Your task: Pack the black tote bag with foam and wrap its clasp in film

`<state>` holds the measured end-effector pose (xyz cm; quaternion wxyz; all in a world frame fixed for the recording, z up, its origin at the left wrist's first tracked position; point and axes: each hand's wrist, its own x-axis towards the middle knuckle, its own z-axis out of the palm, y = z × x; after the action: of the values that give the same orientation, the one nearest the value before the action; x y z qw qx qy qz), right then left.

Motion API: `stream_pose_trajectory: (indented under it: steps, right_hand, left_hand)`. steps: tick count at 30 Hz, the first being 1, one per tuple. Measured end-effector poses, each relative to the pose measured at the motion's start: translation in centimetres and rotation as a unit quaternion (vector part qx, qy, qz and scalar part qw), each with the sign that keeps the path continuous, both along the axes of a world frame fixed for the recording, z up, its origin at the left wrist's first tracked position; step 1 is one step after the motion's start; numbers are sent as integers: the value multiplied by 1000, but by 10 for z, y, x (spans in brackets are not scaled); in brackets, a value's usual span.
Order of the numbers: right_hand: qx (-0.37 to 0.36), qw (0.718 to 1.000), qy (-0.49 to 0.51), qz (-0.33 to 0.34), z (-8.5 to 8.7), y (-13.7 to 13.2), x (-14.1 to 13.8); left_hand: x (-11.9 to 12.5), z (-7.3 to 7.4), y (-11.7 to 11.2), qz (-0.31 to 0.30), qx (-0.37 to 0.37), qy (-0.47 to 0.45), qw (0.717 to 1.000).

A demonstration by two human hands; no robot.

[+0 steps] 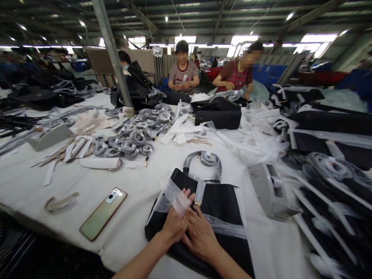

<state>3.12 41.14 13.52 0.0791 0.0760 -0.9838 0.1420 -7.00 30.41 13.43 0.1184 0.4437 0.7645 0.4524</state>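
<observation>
A black handbag (223,205) lies on the white-covered table under my hands, with clear film wrapped across its front. A handle (216,170) in film stands up at its top, and a coiled wrapped strap (208,158) rests inside the handle's loop. My left hand (175,224) is closed on a translucent white strip (176,195) over the bag's front. Against it presses my right hand (203,234), its fingers bent together near the gold clasp (198,204) of a film-covered tab (200,192). Whatever its fingertips hold is hidden.
Left of the bag lies a phone (104,214); a grey tape dispenser (270,190) stands to the right. Coiled straps (138,137) and paper strips (78,149) are heaped beyond. Co-workers (183,71) work across the table, near a metal post (112,50). Black bag parts (334,128) pile up at right.
</observation>
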Motion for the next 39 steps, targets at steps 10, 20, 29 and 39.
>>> stream_pose_trajectory:
  steps: [10, 20, 29, 39]
  right_hand:
    - [-38, 999, 6, 4, 1, 3, 0]
    - [-317, 922, 194, -107, -9, 7, 11]
    - [-498, 753, 171, -395, 33, 35, 53]
    - [-438, 769, 41, -463, 68, 28, 60]
  left_hand:
    - [9, -15, 10, -4, -71, 22, 997]
    - [14, -18, 14, -37, -109, 180, 977]
    - [25, -16, 23, 20, -154, 308, 939]
    - [28, -14, 22, 24, -144, 355, 923]
